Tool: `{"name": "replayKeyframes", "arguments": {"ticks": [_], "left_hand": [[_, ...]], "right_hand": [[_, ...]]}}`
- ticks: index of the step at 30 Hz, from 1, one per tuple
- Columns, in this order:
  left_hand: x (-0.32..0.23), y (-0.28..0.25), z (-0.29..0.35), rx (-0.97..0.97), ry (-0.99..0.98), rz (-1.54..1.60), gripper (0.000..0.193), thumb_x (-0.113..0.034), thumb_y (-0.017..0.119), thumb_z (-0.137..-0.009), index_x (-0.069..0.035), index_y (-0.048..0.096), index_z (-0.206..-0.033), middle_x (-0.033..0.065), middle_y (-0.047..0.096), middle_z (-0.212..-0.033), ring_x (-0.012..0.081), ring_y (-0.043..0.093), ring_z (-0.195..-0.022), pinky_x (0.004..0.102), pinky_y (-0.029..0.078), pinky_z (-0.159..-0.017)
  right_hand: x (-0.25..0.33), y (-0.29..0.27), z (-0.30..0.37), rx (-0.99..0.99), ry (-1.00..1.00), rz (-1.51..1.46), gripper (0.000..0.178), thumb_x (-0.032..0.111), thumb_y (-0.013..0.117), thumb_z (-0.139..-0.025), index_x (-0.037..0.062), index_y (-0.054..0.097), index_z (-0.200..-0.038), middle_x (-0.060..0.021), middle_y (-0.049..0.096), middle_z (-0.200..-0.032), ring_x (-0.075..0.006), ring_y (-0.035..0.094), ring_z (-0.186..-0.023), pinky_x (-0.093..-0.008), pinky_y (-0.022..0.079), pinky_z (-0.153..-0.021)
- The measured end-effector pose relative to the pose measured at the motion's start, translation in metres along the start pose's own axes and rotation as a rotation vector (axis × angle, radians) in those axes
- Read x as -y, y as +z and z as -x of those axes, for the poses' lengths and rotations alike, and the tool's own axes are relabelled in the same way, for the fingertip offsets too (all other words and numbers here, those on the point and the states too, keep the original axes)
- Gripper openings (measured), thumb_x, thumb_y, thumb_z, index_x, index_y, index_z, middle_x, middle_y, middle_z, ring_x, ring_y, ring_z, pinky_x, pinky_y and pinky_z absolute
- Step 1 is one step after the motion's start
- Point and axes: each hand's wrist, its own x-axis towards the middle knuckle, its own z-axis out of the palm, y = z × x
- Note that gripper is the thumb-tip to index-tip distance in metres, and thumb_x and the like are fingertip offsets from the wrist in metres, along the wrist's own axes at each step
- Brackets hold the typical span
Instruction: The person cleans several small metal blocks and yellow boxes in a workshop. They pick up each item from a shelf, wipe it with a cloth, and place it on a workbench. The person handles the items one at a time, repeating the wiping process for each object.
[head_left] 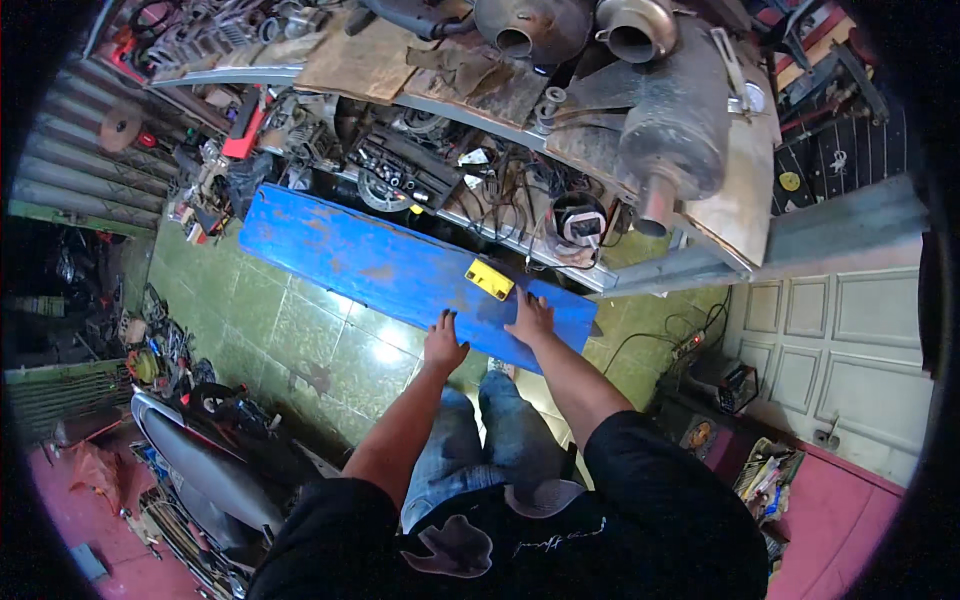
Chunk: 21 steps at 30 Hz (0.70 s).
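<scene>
A long blue bench (pixel 345 250) with worn, scuffed paint lies across in front of me. On its right part sits a small yellow rectangular box (pixel 489 279) with dark markings, placed at a slant. My right hand (pixel 532 320) is over the bench just right of the box, fingers apart; the fingertips are close to the box's corner, and I cannot tell whether they touch it. My left hand (pixel 444 345) is at the bench's near edge, left of and nearer than the box. Its fingers point forward, apart, with nothing visible in them.
Behind the bench, a cluttered workbench carries a large muffler (pixel 680 125) and other exhaust parts. Beneath its top are an open tool case (pixel 405 170) and cables. A motorcycle (pixel 205 470) stands at lower left; a power strip (pixel 690 345) lies at right.
</scene>
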Motion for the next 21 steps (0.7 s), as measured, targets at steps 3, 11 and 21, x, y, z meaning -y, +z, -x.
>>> {"name": "replayKeyframes", "arguments": {"ticks": [3, 11, 21], "left_hand": [[-0.028, -0.013, -0.059, 0.061, 0.063, -0.174, 0.1, -0.027, 0.087, -0.071, -0.013, 0.035, -0.156, 0.0086, 0.04, -0.159, 0.0395, 0.05, -0.128, 0.0547, 0.049, -0.098], [-0.02, 0.006, -0.173, 0.193, 0.567, -0.75, 0.052, -0.019, 0.062, -0.091, -0.016, 0.053, -0.142, 0.0035, 0.052, -0.148, 0.0268, 0.049, -0.129, 0.052, 0.04, -0.101], [0.032, -0.027, -0.133, 0.123, 0.717, -0.558, 0.039, -0.023, 0.07, -0.082, -0.011, 0.063, -0.118, 0.0037, 0.065, -0.116, 0.0255, 0.052, -0.118, 0.0532, 0.039, -0.097]], "right_hand": [[0.013, -0.005, -0.034, -0.011, 0.022, -0.016, 0.114, 0.044, 0.09, -0.07, 0.0167, 0.026, -0.161, -0.0122, 0.049, -0.155, -0.0364, 0.039, -0.144, -0.0601, 0.037, -0.109], [0.047, 0.001, -0.078, 0.072, 0.028, 0.199, 0.105, 0.048, 0.091, -0.068, 0.006, 0.042, -0.151, -0.0117, 0.062, -0.142, -0.0333, 0.046, -0.141, -0.0621, 0.032, -0.115], [0.082, 0.009, -0.027, -0.092, -0.092, 0.206, 0.055, 0.027, 0.076, -0.075, 0.01, 0.066, -0.127, -0.0103, 0.069, -0.13, -0.0256, 0.052, -0.132, -0.0599, 0.03, -0.108]]}}
